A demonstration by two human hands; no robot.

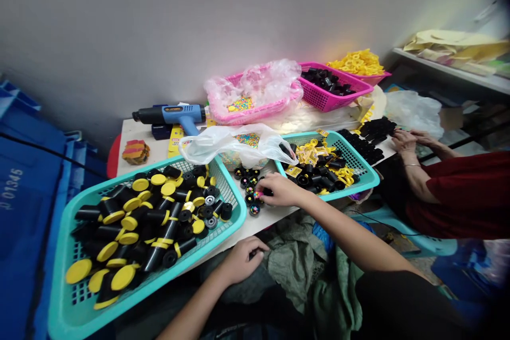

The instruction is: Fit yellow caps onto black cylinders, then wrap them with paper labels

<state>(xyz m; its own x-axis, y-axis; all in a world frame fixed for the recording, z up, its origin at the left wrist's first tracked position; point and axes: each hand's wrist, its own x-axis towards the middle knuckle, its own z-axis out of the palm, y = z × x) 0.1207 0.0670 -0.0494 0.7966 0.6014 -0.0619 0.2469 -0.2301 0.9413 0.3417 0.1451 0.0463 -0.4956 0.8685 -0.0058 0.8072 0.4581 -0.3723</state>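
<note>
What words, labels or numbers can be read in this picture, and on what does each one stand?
"01345" on the blue plastic crate, with one blurred sign before it.
The label on the blue heat gun: too small to read.
The print on the yellow packets: too small to read.

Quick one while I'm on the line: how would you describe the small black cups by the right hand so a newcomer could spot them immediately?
Find the turquoise basket of black tubes and yellow caps at the front left of the table. Just right of it, below the white plastic bag, the small black cups stand loose under the person's right hand. They are far smaller than the tubes, with specks of colour showing on them.
</note>
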